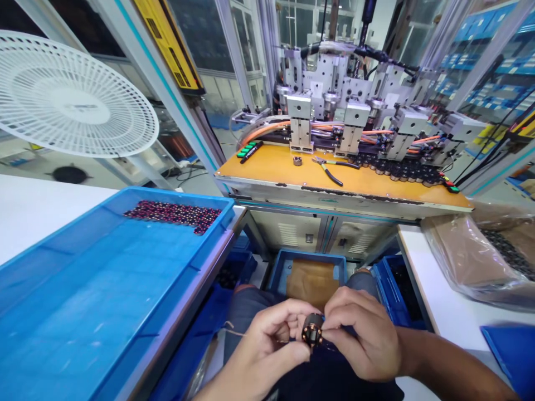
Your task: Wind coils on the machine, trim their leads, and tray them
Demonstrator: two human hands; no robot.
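Low in the head view, over my lap, both hands pinch one small motor rotor (312, 329), a dark cylinder with copper windings. My left hand (267, 345) grips it from the left with thumb and fingers closed. My right hand (363, 334) holds its right end, fingers curled around it. A thin wire trails left from the rotor under my left hand.
A large blue tray (83, 289) on the left holds several dark rotors (173, 213) at its far end. Ahead stands an orange-topped winding machine (343, 178) with pliers (330, 167) on it. A white fan (71, 94) is at upper left, a plastic-wrapped bag (480, 256) at right, blue bins (309, 273) below.
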